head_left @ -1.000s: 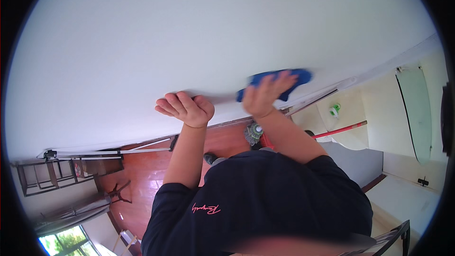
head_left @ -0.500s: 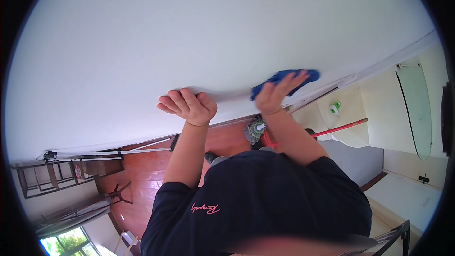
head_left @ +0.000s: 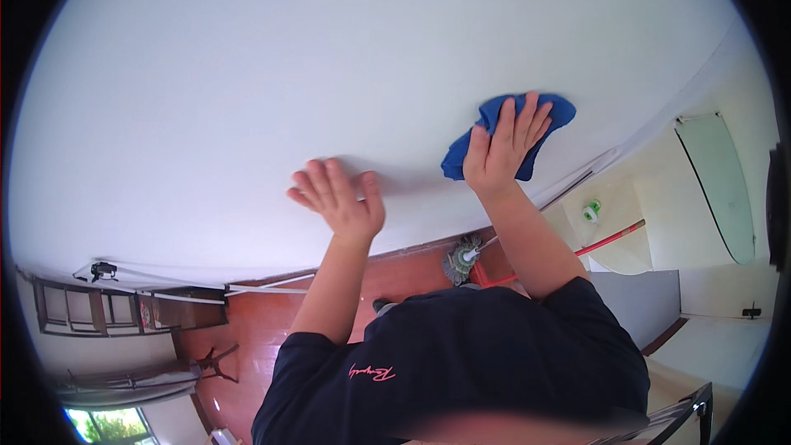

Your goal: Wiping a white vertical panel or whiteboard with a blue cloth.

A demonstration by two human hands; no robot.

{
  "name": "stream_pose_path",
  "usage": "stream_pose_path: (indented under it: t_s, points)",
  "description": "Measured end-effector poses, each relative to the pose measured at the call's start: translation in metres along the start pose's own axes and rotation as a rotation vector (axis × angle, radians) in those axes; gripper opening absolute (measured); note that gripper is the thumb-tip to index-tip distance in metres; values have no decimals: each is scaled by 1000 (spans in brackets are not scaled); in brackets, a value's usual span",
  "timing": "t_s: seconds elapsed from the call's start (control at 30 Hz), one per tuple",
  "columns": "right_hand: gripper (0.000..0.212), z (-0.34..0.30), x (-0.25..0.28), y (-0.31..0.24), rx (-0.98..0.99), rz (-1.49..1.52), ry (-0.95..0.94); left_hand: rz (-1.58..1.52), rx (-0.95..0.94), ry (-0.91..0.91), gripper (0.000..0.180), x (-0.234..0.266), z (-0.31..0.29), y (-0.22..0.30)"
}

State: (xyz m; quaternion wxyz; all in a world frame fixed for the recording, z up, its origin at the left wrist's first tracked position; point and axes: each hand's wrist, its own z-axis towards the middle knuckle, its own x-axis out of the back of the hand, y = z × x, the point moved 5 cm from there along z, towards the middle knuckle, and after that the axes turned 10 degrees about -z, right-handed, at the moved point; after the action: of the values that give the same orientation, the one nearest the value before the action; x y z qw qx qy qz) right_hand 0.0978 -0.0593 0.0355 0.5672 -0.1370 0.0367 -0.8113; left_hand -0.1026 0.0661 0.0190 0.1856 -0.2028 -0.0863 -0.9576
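Observation:
A big white wall (head_left: 329,74) fills most of the view. My right hand (head_left: 501,148) presses a crumpled blue cloth (head_left: 544,115) flat against it, fingers spread over the cloth. My left hand (head_left: 339,196) rests on the bare wall to the left of the cloth, fingers apart and holding nothing. Both bare forearms come up from my dark shirt (head_left: 461,363) at the bottom.
Below lies a reddish wooden floor (head_left: 264,321). A mop with a red handle (head_left: 610,235) leans near the wall's foot. A dark wooden shelf (head_left: 82,313) stands at the lower left, and a curved glass panel (head_left: 717,181) is at the right.
My right hand has slid the blue cloth up and to the right along the wall. My left hand has gone from curled fingers to a flatter, spread hand.

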Motion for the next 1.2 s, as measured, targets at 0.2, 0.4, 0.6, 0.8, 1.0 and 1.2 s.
stream_pose_path:
  t_s: [0.2, 0.4, 0.6, 0.8, 1.0, 1.2]
  points:
    - [59, 29, -12, -81, -77, -106, -17, -15, 49, 152, 66, 51, 49, -42]
    - [55, 6, -33, -148, 506, -229, -154, 81, 11, 198, 66, 52, 46, -67]
    - [59, 49, -5, -67, -31, -45, 136, 57, -64, 227, 65, 50, 50, -67]
    - [59, 16, -35, -141, 20, -127, 11, 39, -73, 268, 65, 46, 46, -70]
    - [48, -7, -38, -139, 358, -189, -150, 22, -43, 228, 65, 48, 41, -72]
    - [58, 27, -13, -83, -52, -69, 126, -5, -64, 245, 65, 46, 45, -70]
